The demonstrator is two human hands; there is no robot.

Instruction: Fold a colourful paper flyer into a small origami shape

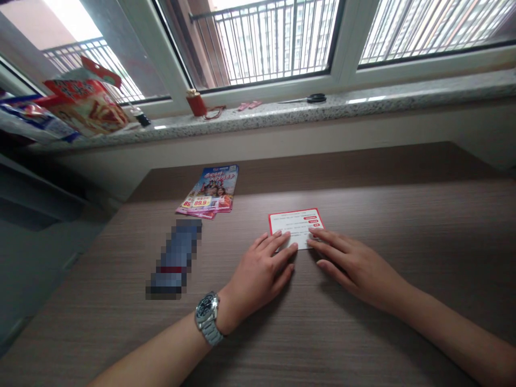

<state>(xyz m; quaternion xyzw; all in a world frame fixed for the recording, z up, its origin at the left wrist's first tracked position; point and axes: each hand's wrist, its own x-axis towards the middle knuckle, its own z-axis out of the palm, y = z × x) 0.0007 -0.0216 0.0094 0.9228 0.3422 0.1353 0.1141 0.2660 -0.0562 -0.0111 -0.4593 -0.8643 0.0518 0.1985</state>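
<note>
A small white card with a red border (295, 222) lies flat on the brown wooden table (403, 236). My left hand (258, 277), with a metal wristwatch, rests palm down and its fingertips press the card's near left edge. My right hand (350, 266) lies palm down beside it, fingertips on the card's near right edge. Neither hand grips anything; the fingers are spread.
A stack of colourful leaflets (212, 191) lies to the left at the back of the table, with a blurred-out oblong object (175, 258) in front of it. On the stone windowsill sit snack bags (86, 105), a red box (196, 102) and scissors (308, 99).
</note>
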